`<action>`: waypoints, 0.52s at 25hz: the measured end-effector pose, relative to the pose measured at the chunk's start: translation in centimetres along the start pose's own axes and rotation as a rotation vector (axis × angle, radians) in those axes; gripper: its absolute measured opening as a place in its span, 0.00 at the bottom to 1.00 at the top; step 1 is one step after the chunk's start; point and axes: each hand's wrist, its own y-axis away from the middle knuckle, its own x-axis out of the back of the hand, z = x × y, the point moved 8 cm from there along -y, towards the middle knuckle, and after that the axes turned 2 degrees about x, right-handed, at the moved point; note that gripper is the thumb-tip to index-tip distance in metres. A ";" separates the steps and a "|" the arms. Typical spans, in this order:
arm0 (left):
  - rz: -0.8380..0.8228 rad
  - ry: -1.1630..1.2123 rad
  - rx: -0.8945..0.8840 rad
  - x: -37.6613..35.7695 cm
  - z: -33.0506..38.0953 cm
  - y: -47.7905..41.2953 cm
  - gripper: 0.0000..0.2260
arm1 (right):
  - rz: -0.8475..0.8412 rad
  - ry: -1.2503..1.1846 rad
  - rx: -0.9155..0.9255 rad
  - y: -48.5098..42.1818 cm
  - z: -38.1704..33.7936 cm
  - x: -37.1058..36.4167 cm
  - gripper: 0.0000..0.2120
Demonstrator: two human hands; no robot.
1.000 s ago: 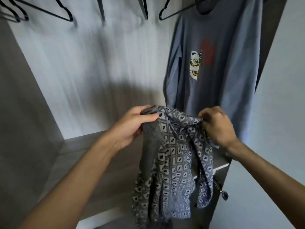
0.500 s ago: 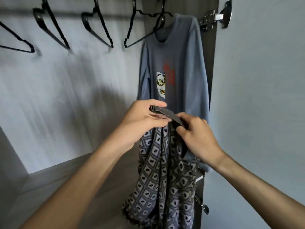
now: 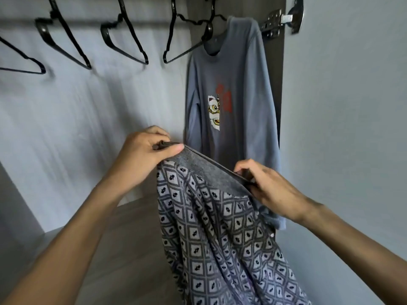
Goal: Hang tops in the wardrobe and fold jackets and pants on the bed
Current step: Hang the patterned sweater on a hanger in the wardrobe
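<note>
Both hands are clamped on the grey ribbed band (image 3: 211, 170) of a patterned garment (image 3: 215, 238), which they hold in the air inside the open wardrobe. The left hand (image 3: 141, 155), just off centre at 9 o'clock, pinches one end of the band between thumb and curled fingers. The right hand (image 3: 271, 190), at 4 o'clock, pinches the other end, so the band runs taut and slopes down from left to right between them. The hands are apart, with the band's length between them. Below the band the cloth, printed with dark diamond lines and small dark motifs on pale squares, hangs in loose folds toward 6 o'clock and runs off the bottom edge. Behind it at 1 o'clock a blue long-sleeved top (image 3: 233, 106) with a lion-head print hangs on a black hanger (image 3: 209, 29) at the right end of the rail (image 3: 154, 22). From 10 to 12 o'clock more black hangers (image 3: 130, 45) hang bare on that rail against the pale back wall (image 3: 77, 128). A metal hinge (image 3: 284, 19) sits at the top at 1 o'clock, and the pale door (image 3: 352, 128) fills the 3 o'clock side. The wardrobe's grey wooden floor (image 3: 123, 249) lies at 7 o'clock under the left forearm.
</note>
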 end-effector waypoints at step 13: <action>-0.339 0.755 0.504 1.3 -10.1 5.3 0.30 | 0.031 -1.289 -0.455 -2.5 2.0 -5.7 0.11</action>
